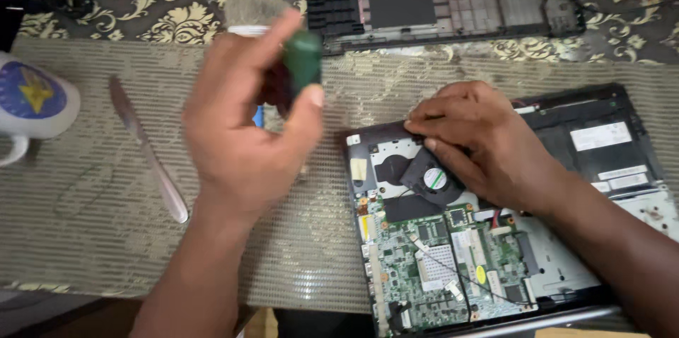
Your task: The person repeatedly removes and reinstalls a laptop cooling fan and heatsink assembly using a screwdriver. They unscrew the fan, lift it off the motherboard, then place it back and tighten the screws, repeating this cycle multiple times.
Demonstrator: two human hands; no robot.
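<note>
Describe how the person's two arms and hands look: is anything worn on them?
Both the left hand and the right hand are bare: no gloves, rings, watch or bracelets show. Both forearms are uncovered to the picture's edge, with no sleeves in view. The fingernails are short.
</note>
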